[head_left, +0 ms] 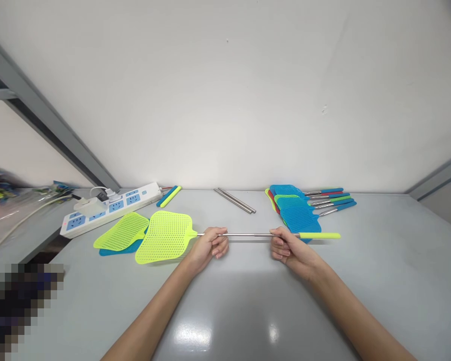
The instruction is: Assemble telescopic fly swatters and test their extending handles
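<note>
A yellow-green fly swatter with a telescopic metal rod is held level above the table by both hands. My left hand is closed round the rod near the mesh head. Further right, my right hand pinches the rod just short of the yellow-green grip. The rod is drawn out between the two hands. Behind the swatter's head, on the left, lie a loose yellow-green swatter head and a blue one under it.
Assembled swatters in several colours are piled at the back right. Bare metal rods lie at the back centre, with loose grips further left. A white power strip with plugs and cables stands left. Plastic-bagged items are at far left.
</note>
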Available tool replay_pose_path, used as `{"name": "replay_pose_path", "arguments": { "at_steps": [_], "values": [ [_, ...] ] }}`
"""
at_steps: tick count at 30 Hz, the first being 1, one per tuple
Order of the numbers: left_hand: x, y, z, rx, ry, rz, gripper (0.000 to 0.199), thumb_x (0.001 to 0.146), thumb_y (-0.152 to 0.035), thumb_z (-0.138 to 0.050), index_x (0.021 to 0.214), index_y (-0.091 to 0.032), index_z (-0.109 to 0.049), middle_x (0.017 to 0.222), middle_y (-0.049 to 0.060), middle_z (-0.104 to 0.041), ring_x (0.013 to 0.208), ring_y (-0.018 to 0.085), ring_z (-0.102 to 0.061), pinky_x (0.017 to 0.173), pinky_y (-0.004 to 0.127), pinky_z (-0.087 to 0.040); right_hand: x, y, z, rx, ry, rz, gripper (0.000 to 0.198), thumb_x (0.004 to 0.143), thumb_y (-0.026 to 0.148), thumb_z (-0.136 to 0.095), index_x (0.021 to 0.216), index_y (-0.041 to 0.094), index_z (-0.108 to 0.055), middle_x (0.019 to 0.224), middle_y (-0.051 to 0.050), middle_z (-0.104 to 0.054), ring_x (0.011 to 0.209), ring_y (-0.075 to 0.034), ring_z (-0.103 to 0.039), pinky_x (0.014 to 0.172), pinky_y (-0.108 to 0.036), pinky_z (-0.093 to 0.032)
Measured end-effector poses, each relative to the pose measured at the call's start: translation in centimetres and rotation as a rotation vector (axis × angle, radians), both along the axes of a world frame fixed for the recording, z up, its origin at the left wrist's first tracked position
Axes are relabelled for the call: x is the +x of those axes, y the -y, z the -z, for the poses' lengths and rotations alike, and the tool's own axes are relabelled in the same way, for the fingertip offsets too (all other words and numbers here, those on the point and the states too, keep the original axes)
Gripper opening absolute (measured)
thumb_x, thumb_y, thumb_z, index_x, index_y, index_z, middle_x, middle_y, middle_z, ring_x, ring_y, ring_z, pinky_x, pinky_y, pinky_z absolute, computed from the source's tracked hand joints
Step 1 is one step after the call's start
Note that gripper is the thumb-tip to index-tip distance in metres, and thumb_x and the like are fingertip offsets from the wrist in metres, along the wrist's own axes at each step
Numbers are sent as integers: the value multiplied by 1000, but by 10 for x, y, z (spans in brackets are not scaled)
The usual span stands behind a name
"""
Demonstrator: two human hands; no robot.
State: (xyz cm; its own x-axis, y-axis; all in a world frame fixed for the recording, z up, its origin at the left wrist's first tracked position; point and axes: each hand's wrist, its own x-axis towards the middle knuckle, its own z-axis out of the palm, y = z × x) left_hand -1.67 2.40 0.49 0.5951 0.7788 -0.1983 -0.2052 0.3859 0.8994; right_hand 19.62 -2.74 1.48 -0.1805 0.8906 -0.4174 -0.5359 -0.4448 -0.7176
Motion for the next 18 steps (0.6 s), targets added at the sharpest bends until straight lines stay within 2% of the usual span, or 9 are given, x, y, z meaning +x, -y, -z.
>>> {"name": "replay_pose_path", "arguments": {
  "at_steps": [18],
  "values": [
    [-14, -8, -1, -40, 13, -92, 41, 75, -27, -45, 42, -20, -22, 31, -8, -20, 32, 7, -27, 45, 25, -28, 12, -3, 3, 11, -11, 60, 32, 67, 25, -56, 45, 17, -35, 42, 9, -22, 39, -5, -13, 42, -23, -21]
  ]
}}
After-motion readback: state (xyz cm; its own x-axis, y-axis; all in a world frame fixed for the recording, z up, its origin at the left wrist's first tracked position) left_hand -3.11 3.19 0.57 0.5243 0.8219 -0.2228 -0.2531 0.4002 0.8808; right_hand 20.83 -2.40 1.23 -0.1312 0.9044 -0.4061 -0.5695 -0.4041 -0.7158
